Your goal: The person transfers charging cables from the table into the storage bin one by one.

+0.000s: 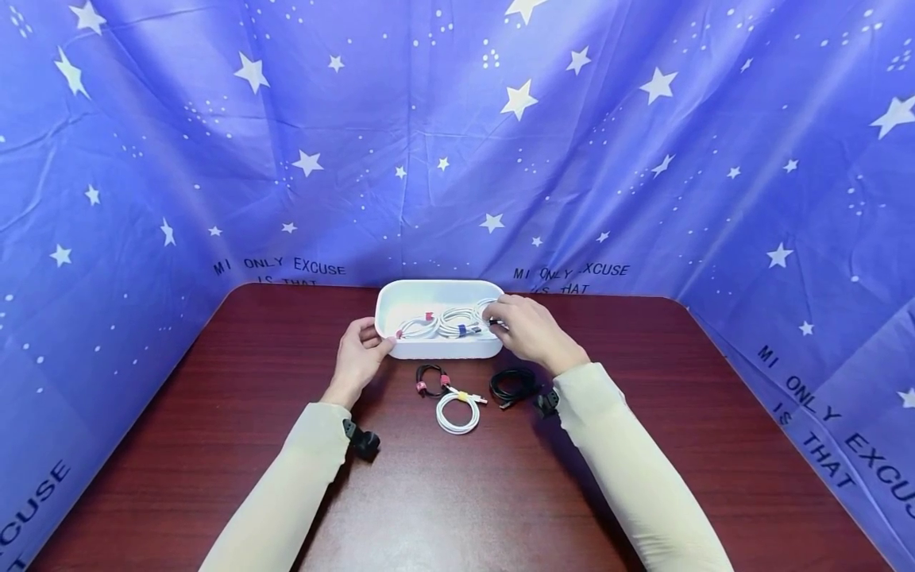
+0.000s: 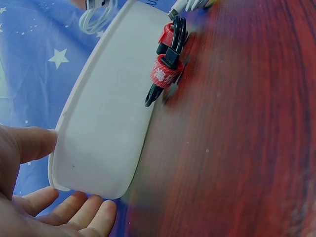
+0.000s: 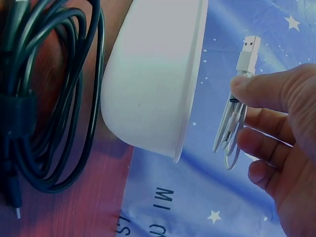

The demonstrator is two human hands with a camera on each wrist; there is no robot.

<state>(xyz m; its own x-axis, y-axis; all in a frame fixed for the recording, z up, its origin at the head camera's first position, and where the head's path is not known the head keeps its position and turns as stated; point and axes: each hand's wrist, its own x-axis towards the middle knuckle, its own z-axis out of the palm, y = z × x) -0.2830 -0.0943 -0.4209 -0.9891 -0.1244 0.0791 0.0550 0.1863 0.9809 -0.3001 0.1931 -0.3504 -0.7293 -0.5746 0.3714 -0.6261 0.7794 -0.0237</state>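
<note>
Nearest lay one yellow-tied white cable (image 1: 457, 430), one red-tied black cable (image 1: 445, 381) and one black coil (image 3: 19, 84), cropped in the right wrist view. Beyond, one white bin (image 1: 446, 349), left end gripped by the left hand (image 1: 357, 357), contained white cables (image 1: 457, 322) partly hidden by its front wall. At its right end, the right hand (image 1: 532, 330) pinched another white cable (image 3: 232, 126), largely obscured from the head view.

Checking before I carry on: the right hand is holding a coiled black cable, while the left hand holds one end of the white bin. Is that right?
Not quite: the coiled cable in the right hand is white, not black, as the right wrist view shows. The left hand does hold one end of the white bin.
</note>
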